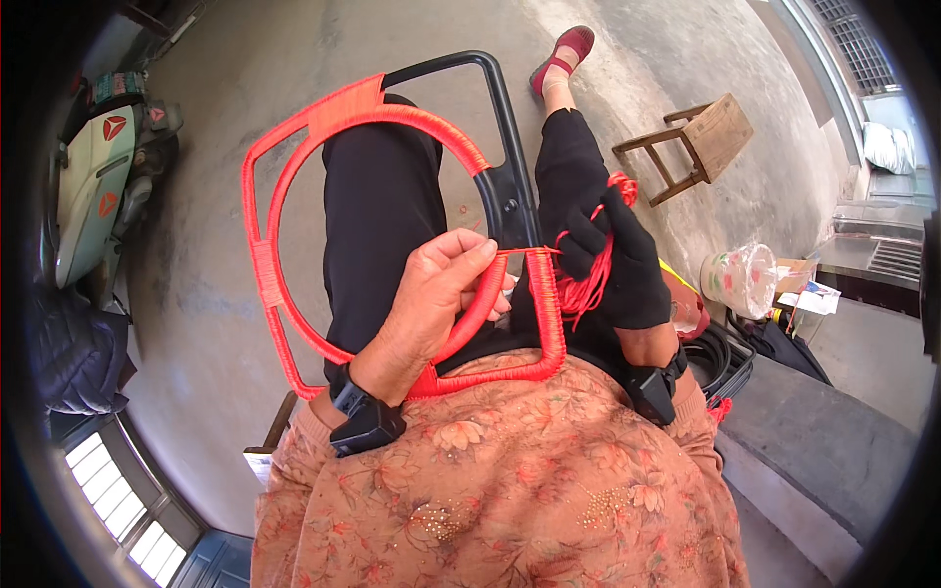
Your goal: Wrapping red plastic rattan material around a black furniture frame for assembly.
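Gray floor [667, 69], a stool [720, 137] and a bucket [730, 279] I can't see into are out past your right hand [627, 260], which grips a string bundle [585, 287]. Your left hand [431, 289] pinches red string [524, 252] at the frame [551, 318] on your lap.

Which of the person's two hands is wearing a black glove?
The right hand, which holds the bundle of red cord; the left hand, gripping the frame, is bare.

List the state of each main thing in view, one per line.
Frame: mostly wrapped red, black section bare
Red cord: loosely bunched, one strand stretched straight
Left hand: bare, pinching the strand
Right hand: gloved, closed on the bunch
Wooden stool: standing upright
Scooter: parked, riderless
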`<state>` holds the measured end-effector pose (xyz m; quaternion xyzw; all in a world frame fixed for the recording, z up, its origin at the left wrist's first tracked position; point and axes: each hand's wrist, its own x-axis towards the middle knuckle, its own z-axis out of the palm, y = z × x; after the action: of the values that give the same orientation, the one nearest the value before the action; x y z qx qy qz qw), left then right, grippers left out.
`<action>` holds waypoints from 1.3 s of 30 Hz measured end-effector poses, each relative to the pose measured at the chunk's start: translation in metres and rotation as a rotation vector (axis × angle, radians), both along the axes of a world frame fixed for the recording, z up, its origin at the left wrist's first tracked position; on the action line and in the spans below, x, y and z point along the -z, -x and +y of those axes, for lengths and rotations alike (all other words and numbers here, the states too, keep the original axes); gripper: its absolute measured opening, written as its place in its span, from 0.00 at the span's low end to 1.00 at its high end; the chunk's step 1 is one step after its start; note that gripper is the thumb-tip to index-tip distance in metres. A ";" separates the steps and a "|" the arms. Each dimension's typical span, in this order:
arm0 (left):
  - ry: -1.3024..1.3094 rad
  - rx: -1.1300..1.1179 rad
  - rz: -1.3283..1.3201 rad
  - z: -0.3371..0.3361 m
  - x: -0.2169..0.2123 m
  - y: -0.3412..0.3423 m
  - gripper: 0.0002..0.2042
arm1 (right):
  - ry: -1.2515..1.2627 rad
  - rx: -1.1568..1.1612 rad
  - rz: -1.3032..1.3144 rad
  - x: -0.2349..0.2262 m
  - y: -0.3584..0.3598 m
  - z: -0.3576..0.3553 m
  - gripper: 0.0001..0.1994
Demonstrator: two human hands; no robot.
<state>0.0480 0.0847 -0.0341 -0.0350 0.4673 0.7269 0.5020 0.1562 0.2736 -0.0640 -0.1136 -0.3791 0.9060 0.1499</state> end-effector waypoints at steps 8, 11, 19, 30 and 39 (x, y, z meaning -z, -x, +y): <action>-0.002 0.064 -0.001 -0.003 -0.001 -0.002 0.08 | -0.252 0.007 -0.539 0.014 -0.027 0.045 0.20; 0.002 0.079 -0.030 -0.005 0.001 -0.003 0.07 | -0.351 0.015 -0.741 0.013 -0.032 0.061 0.21; -0.044 0.014 -0.065 0.004 -0.001 -0.003 0.14 | -0.772 0.497 -0.497 -0.017 0.014 0.053 0.16; -0.069 -0.169 0.131 0.000 0.013 -0.004 0.08 | -1.096 0.195 -0.348 -0.072 0.024 -0.019 0.18; -0.006 -0.192 0.088 0.005 0.007 -0.005 0.08 | -0.617 -0.496 -0.466 -0.040 0.032 -0.002 0.12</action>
<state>0.0532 0.0901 -0.0414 -0.0460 0.4812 0.7738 0.4093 0.1247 0.2713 -0.0239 -0.1702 -0.6704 0.7097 -0.1338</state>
